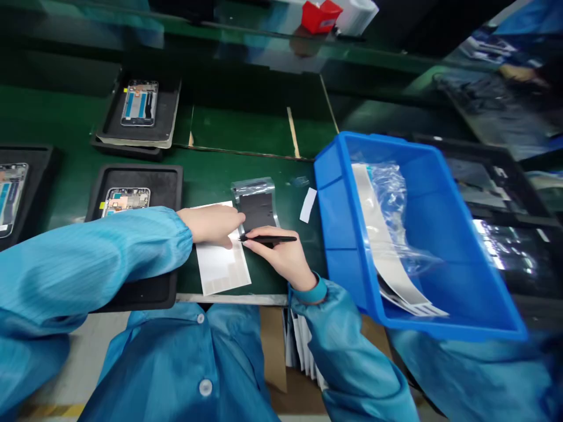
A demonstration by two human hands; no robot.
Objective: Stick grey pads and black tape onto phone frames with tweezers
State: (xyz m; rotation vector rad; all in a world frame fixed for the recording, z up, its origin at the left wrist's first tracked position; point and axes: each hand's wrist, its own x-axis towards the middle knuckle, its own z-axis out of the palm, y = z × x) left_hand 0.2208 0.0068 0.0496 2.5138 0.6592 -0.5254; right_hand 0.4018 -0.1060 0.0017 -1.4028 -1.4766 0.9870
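Observation:
My right hand [284, 258] grips slim black tweezers [275, 239], their tip pointing left at the right edge of a white sheet [215, 272]. The sheet has pale beige patches and lies on the green bench. Over its upper part is my left hand [213, 224], fingers curled together close to the tweezers' tip; what they pinch, if anything, is hidden. Just beyond both hands lies a clear plastic bag [254, 186] with a dark, flat piece [257, 212] in it. A small white strip [308, 205] rests to the right.
A blue bin [345, 217] with white strips [382, 234] and clear plastic wrap [391, 193] stands at right. Black trays [165, 181] on the left carry opened phones [139, 104], one partly behind my left sleeve. A red box [320, 16] sits on the shelf above.

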